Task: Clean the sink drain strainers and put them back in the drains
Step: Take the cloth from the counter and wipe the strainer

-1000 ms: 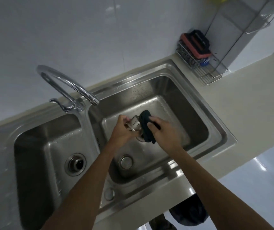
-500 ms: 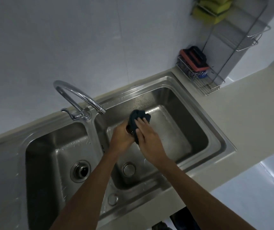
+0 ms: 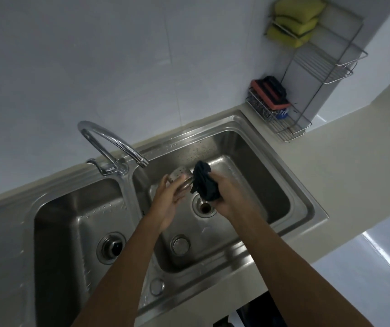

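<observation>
Strainer (image 3: 179, 177) is held over the sink's right basin (image 3: 248, 161); left hand (image 3: 168, 201) curls round its perforated cup; right hand (image 3: 231, 197) clenches a dark cloth (image 3: 204, 185) against it; open drain (image 3: 204, 207) lies just below; probably light, rigid and slippery when wet, best gripped round the cup wall

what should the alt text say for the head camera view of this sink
Over a steel double sink, the left hand holds a metal strainer while the right hand grips a dark cloth at its end. Below the hands is the open drain of the right basin; the left drain looks fitted.
</observation>
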Available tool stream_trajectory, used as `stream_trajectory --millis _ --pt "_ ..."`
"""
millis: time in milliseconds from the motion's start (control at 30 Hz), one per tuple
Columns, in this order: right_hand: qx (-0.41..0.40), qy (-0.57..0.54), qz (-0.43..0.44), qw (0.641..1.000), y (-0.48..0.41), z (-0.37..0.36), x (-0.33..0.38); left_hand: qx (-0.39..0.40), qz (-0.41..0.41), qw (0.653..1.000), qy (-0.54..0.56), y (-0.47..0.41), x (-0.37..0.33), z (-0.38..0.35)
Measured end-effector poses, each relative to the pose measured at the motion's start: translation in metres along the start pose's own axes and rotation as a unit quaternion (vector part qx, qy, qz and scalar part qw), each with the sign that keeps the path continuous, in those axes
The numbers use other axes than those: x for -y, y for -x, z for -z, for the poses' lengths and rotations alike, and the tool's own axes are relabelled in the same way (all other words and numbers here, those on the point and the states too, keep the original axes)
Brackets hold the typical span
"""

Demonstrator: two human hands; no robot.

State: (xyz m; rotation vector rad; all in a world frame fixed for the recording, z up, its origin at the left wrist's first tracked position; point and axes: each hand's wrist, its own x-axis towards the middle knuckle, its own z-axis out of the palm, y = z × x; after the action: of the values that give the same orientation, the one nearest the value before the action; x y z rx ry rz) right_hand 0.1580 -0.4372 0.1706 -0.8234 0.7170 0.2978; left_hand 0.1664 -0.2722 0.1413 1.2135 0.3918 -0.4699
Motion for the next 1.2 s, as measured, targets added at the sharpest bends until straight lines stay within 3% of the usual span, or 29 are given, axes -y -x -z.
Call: stream_trajectory --millis 100,267,467,567,633,733,800,1033,1200 --pt "-0.019 0.000 0.078 0.997 0.002 -0.008 -0.007 0.009 0.056 0.993 0.104 -0.001 0.001 -0.006" --pt "-0.060 0.188 0.228 0.953 0.009 -0.022 -0.022 -0.002 0.078 0.990 0.117 0.004 0.000 -0.023" --pt "0.002 0.366 0.286 0.886 0.006 -0.027 -0.023 0.008 0.110 0.989 0.103 0.004 -0.022 -0.010" --pt "0.060 0.531 0.309 0.787 0.010 -0.024 -0.027 0.020 0.138 0.989 0.040 0.005 -0.031 -0.003" --pt "0.056 0.620 0.344 0.702 0.009 -0.025 -0.030 -0.002 0.142 0.990 0.007 0.010 -0.028 -0.007" --pt "-0.002 0.724 0.421 0.546 0.009 -0.031 -0.034 -0.038 0.127 0.988 0.076 0.015 -0.024 -0.023" --pt "-0.026 0.737 0.460 0.494 0.011 -0.033 -0.035 -0.054 0.112 0.985 0.117 0.015 -0.026 -0.035" --pt "-0.030 0.679 0.586 0.442 0.006 -0.024 -0.018 -0.092 0.130 0.970 0.182 0.010 -0.032 -0.051" --pt "-0.044 0.634 0.621 0.458 0.007 -0.011 -0.013 -0.117 0.149 0.954 0.232 0.003 -0.027 -0.044"
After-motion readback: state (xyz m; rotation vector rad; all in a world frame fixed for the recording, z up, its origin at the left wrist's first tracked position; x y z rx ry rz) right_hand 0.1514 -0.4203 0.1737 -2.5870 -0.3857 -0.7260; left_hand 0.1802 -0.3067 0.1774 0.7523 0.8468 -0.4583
